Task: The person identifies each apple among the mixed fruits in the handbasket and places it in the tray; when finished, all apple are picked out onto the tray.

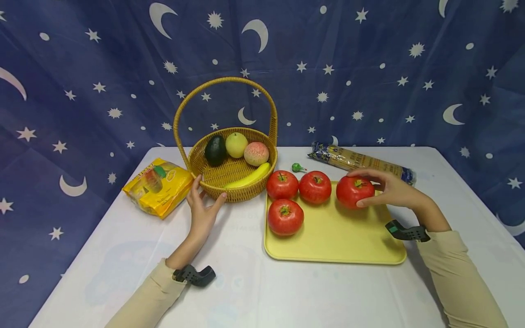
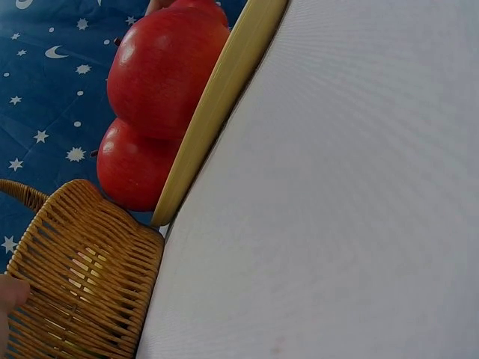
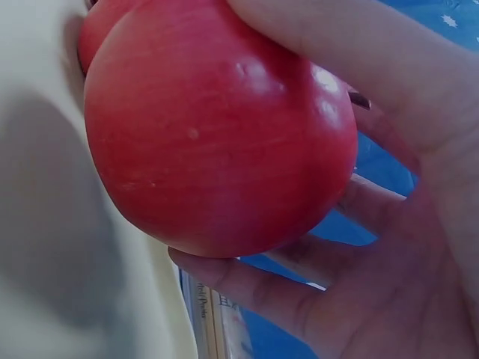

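Note:
My right hand (image 1: 391,191) holds a red apple (image 1: 349,193) over the right part of a yellow tray (image 1: 336,248), thumb on its near side and fingers round the far side. In the right wrist view the apple (image 3: 217,134) fills the space between thumb and fingers. Three more red apples, one of them at the front (image 1: 283,223), sit at the tray's left end. My left hand (image 1: 203,218) rests against the front left of a wicker basket (image 1: 242,195), fingers spread and fairly straight. The thumb (image 2: 13,293) touches the wicker wall in the left wrist view.
Inside the basket lie an avocado (image 1: 215,151), a yellow-green fruit (image 1: 236,145), a peach (image 1: 256,154) and a banana (image 1: 250,177). A yellow packet (image 1: 157,187) lies left of it. Behind the tray are a green lollipop (image 1: 297,167) and a long pasta packet (image 1: 357,159).

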A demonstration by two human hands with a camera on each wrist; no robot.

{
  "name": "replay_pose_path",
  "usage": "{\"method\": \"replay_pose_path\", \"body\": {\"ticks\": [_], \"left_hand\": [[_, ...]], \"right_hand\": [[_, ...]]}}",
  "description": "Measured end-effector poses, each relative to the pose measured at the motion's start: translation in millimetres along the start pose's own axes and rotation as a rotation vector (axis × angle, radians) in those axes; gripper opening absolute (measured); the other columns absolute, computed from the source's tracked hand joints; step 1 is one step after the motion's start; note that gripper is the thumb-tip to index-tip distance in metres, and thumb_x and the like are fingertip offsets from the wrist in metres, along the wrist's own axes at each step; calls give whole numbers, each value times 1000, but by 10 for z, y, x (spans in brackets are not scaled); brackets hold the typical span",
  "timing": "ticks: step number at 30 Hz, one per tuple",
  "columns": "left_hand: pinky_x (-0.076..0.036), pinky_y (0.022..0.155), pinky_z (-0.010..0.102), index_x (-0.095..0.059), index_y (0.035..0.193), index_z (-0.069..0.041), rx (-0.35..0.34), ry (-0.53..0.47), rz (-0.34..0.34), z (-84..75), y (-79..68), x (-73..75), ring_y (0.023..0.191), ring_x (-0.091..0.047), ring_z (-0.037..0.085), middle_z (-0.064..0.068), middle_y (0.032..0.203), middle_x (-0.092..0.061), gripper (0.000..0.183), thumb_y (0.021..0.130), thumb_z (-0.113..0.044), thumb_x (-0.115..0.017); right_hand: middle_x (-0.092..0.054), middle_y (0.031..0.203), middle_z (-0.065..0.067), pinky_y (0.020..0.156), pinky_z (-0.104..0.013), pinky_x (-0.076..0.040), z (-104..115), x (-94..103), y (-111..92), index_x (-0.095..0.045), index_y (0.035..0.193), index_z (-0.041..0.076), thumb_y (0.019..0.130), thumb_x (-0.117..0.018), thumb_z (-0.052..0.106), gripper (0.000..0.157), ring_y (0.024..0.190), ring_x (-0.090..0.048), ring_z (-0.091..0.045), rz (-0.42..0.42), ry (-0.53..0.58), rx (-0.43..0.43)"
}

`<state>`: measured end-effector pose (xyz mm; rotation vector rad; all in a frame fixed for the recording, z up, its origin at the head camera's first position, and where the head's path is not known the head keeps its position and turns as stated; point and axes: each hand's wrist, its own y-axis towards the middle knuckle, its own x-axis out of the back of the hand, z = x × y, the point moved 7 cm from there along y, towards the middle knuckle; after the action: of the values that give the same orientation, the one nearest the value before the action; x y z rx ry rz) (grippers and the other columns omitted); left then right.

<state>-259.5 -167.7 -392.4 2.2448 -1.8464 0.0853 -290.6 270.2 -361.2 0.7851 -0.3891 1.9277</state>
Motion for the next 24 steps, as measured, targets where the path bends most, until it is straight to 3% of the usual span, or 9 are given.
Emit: {"method": "replay_pose_path", "body": {"ticks": [7,15,24], "left_hand": [[-44,97,55,-9,154,-10,-18,2,6,-100,-51,-4,138,-23,50,26,150,-2,81,94,-9,-63],[-42,99,55,-12,154,-10,-6,-7,3,-146,-76,-5,139,-23,45,25,150,-4,79,94,-9,-64],[-42,100,56,-12,154,-10,-2,-3,-3,-91,-51,0,140,-23,45,25,150,-3,79,94,-8,-63]], "right_hand": [[-51,135,-6,90,-33,-52,28,-4,-13,-55,134,9,77,-83,11,64,119,-47,-9,10,10,29],[-50,133,5,88,-23,-50,61,-4,-30,-53,135,8,77,-82,9,65,117,-46,0,17,45,31],[-52,134,-4,87,-23,-53,143,-56,6,-56,133,9,75,-81,0,64,117,-51,0,33,127,142]]}}
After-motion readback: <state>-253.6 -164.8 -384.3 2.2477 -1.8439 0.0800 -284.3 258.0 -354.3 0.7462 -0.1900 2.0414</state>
